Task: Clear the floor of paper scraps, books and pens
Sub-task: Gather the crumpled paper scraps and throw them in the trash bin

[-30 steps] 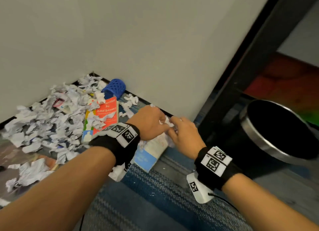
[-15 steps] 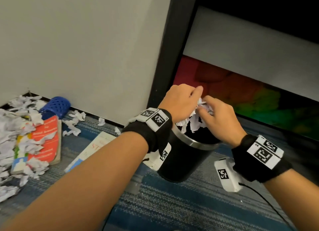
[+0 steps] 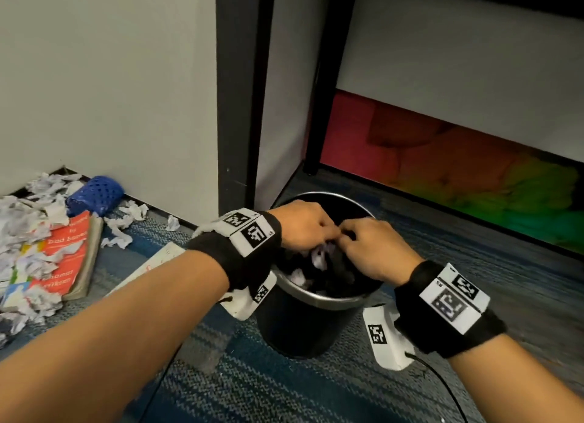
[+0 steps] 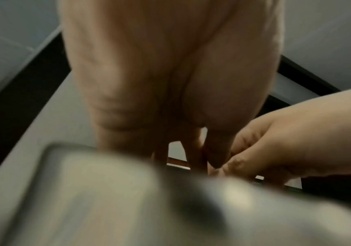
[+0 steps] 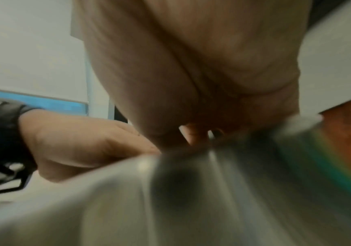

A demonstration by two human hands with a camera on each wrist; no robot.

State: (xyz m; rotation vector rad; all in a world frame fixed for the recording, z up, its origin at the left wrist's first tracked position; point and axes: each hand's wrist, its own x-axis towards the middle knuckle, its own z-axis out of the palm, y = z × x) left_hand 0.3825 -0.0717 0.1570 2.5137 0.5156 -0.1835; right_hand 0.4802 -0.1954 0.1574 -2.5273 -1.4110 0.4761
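Observation:
Both hands hang over the black bin (image 3: 328,301), its steel rim blurred in the left wrist view (image 4: 117,191). My left hand (image 3: 330,235) and right hand (image 3: 347,236) meet fingertip to fingertip, fingers pointing down into the bin. White paper scraps (image 3: 320,255) show just beneath them inside the bin. Neither wrist view shows paper between the left hand's fingers (image 4: 197,156) or in the right hand (image 5: 193,138). A big heap of scraps (image 3: 28,220) partly covers a red book (image 3: 68,252) on the carpet at left. A thin pale book (image 3: 151,264) lies near my left forearm.
A blue perforated cup (image 3: 94,195) lies on its side by the wall. A few loose scraps (image 3: 121,229) sit near it. A black post (image 3: 240,90) stands right behind the bin. A rainbow-coloured panel (image 3: 474,176) runs along the floor at right.
My hands carried a bunch of scraps from the floor by the wall over to the bin. They have since sunk lower into its mouth, and scraps now show below the fingers.

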